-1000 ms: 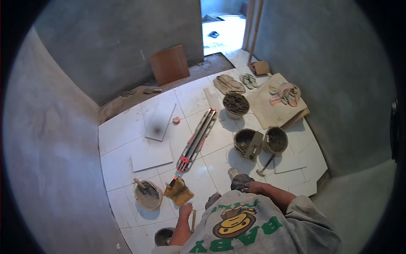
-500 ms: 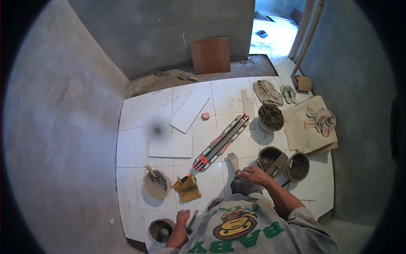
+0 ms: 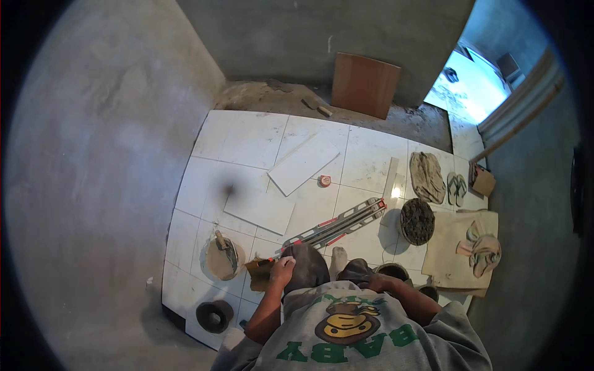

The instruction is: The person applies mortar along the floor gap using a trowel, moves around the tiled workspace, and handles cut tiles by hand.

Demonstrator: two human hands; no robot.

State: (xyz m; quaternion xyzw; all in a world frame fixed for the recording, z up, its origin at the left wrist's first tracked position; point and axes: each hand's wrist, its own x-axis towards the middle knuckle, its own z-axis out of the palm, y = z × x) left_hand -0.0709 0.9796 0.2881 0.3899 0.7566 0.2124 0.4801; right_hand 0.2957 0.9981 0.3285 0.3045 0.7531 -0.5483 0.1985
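My left hand is closed against the outer side of my left knee; whatever its fingers hold is hidden. At my right thigh, my right hand is closed on the dark trouser leg. Just left of my left hand lies a yellow-brown cloth or bag, with an orange-and-black handled tool on it. Beyond my knees a red-and-grey manual tile cutter lies slantwise on the floor, its near end partly behind my knee. A bucket of grey mortar with a trowel in it stands farther left.
White floor tiles lie under everything. Loose tiles and a tape measure are ahead. At the right are a bucket of dark mix, cardboard, cloths and sandals. A dark bucket stands lower left.
My left hand has moved from beside the lower-left bucket up to my left knee. My right hand has shifted lower, still at my right leg. My knees now reach farther into view, and the view has turned.
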